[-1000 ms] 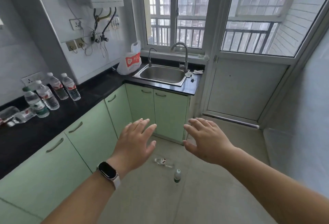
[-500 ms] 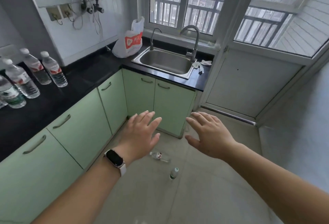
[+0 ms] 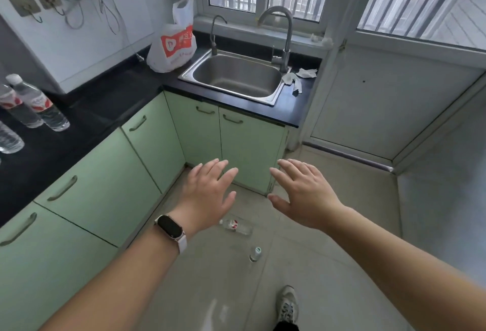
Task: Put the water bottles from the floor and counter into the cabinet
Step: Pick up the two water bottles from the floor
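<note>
Two water bottles sit on the floor: a red-labelled bottle (image 3: 235,226) lies on its side and a green-capped bottle (image 3: 255,254) stands upright near it, at its 5 o'clock. Both are apart from our hands and untouched. The lying one shows at 5 o'clock from our left hand (image 3: 210,194) and at 8 o'clock from our right hand (image 3: 302,194). Both hands hover palm-down over the floor with fingers spread and straight, holding nothing. We count three more bottles on the black counter (image 3: 110,99) at our 9 o'clock: a white-capped bottle (image 3: 39,103), a second one (image 3: 15,107) touching it on the left, and a third (image 3: 8,141) cut off by the frame edge. Beneath the counter run the green cabinet doors (image 3: 97,194), five of them, all closed, each with one handle. At 12 o'clock is one steel sink (image 3: 276,91) with two faucets; one white plastic bag (image 3: 172,46) stands at its 9 o'clock and crumpled tissue (image 3: 297,78) lies at its 3 o'clock. One watch (image 3: 171,230) wraps our left wrist, and one shoe (image 3: 288,304) shows at 6 o'clock.
</note>
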